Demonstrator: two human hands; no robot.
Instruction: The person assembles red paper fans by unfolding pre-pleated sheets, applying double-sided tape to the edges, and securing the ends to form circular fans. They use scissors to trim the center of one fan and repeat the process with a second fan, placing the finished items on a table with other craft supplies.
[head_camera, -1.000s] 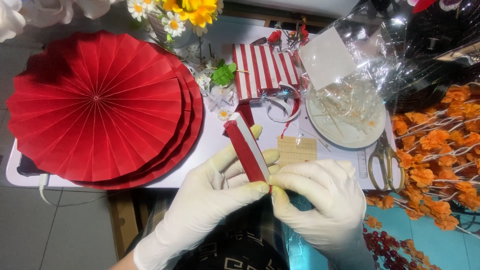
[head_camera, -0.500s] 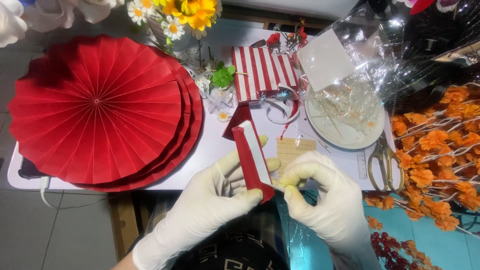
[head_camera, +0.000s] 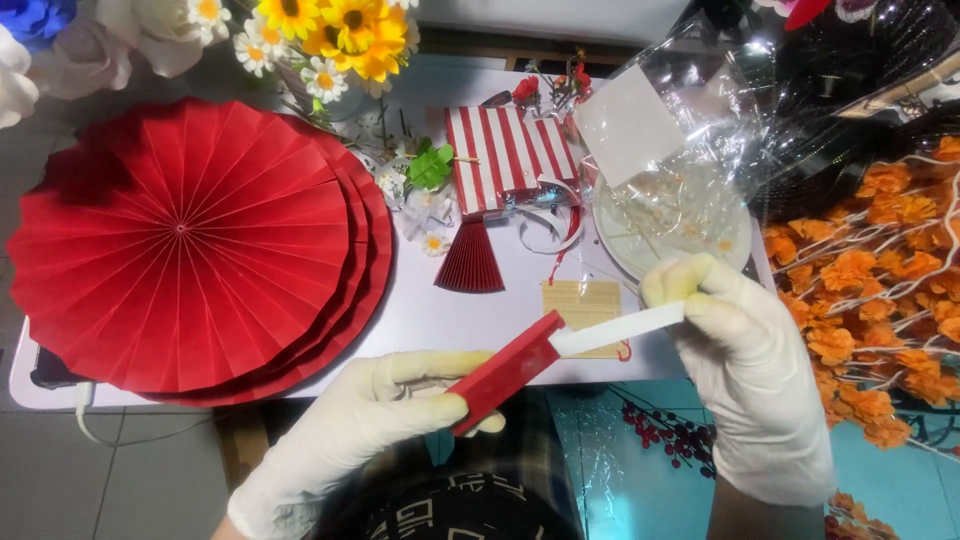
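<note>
1. Left hand (head_camera: 350, 440), white glove, lower centre of frame: grip pinched on the lower end of a folded red pleated paper strip (head_camera: 505, 371), thumb on top, fingers under.
2. Right hand (head_camera: 745, 370), white glove, right of centre: grip pinched on the far end of a narrow white paper strip (head_camera: 620, 329) that comes out of the red strip's upper end.
3. Red strip tilted, running lower left to upper right, held above the front edge of the white table (head_camera: 440, 320), not touching it.
4. Large round red pleated paper fan (head_camera: 185, 240), several layers stacked, fills the left of the frame, flat on the table.
5. Small closed red pleated fan piece (head_camera: 470, 262) at centre, just below a red-and-white striped paper bag (head_camera: 510, 150).
6. Small tan slatted wooden piece (head_camera: 583, 302) lies on the table right behind the white strip.
7. Clear round plate (head_camera: 680, 240) with crinkled clear cellophane (head_camera: 720, 110) over it, upper right.
8. Yellow and white artificial flowers (head_camera: 330, 30) at top; orange artificial blossoms (head_camera: 880, 270) at right edge.
</note>
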